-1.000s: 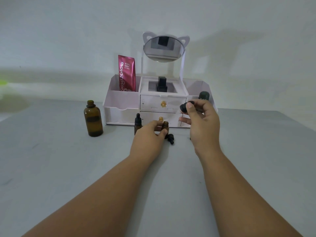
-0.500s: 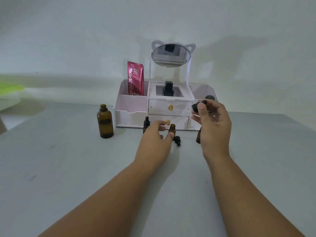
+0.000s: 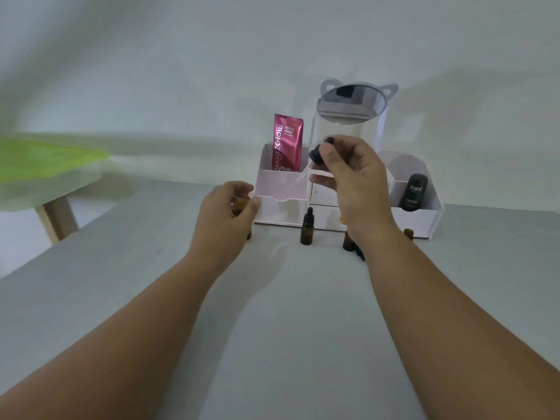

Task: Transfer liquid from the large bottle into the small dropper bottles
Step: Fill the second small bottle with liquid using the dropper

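While we look down through the head view, our left hand (image 3: 225, 213) is curled round the neck of the large bottle (image 3: 240, 203). The bottle stands on the grey table (image 3: 272, 313), near the left front corner of the white organizer (image 3: 424, 218). The hand covers most of it, so we see only a piece of brown glass between the fingers and a dark edge lower down.

Our right hand (image 3: 356, 183) is raised in front of the organizer and pinches the dropper (image 3: 315, 156) by its black cap. The thin glass pipette points down and to the left, towards the large bottle but well apart from its mouth.

Between the two wrists stands one capped small dropper bottle (image 3: 307, 230). A second small bottle (image 3: 348, 241) is half hidden behind the right wrist, and a third small bottle (image 3: 409, 233) stands just right of that forearm (we cannot tell if these two are open).

We judge the large bottle to be smooth, hard glass with some weight, so a hold round its body would be steadier than one at the neck. The pipette looks thin and fragile. It is better to hold it only by the cap and rubber bulb, and to lower it straight without knocking the rim.
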